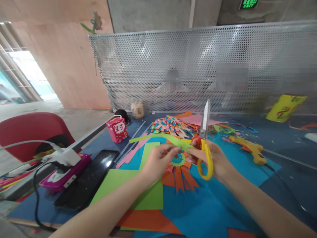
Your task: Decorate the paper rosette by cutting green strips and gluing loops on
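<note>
A long light-green paper strip (170, 138) stretches leftward from between my two hands. My left hand (158, 160) is closed, thumb and forefinger pinched at the strip's lower edge. In my right hand (218, 158) are scissors (205, 120) with red and yellow handles, blades pointing up and away; its fingers also touch the strip's right end. Just under the hands lies an orange paper rosette (179, 178) with forked tails and a green ring in its middle, partly hidden. Green paper sheets (148, 198) and a large blue sheet (198, 211) lie beneath.
Multicoloured paper rosettes (170, 125) sit behind my hands. A yellow glue gun (250, 150) lies right, its cord trailing forward. At left are a phone (86, 178), a magenta power strip (64, 175) and a pink box (117, 129). A perforated metal screen (148, 56) borders the back.
</note>
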Available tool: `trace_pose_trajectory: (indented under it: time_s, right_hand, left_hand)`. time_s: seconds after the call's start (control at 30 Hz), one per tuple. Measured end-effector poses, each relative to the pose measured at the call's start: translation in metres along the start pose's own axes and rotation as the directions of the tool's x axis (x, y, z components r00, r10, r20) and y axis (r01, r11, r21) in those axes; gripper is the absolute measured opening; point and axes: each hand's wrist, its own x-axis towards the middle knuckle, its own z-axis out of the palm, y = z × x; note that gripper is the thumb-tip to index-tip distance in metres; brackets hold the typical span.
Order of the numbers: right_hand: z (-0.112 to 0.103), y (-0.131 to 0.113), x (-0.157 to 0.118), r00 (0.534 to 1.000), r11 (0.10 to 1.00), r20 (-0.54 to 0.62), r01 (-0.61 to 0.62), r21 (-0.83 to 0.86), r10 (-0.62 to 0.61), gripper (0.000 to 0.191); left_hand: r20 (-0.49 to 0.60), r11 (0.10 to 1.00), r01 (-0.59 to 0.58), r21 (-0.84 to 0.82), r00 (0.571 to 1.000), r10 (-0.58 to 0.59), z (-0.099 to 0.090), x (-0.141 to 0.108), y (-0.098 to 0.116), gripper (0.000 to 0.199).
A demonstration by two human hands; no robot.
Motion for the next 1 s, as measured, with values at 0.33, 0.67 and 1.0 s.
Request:
trace_pose_trajectory:
  time_s: [0.33,0.67,1.0]
  right_hand:
    - [0.001,-0.005,-0.002,0.998,0.978,0.048,-0.020,-0.208,0.031,0.026]
    - [-0.016,-0.003,0.001,0.992,0.747,0.076,0.126,-0.653,-0.100,0.023]
    - [-0.017,-0.004,-0.005,0.986,0.658,0.162,0.137,-0.740,-0.023,0.015]
  left_hand:
    - [-0.201,0.911,0.100,-0.400,0.961,-0.193,-0.015,0.011,-0.002,0.022]
    - [-0.380,0.868,-0.018,-0.496,0.903,-0.199,-0.044,0.024,-0.010,0.015]
    - [-0.433,0.899,0.008,-0.438,0.875,-0.219,-0.046,0.023,-0.005,0.016]
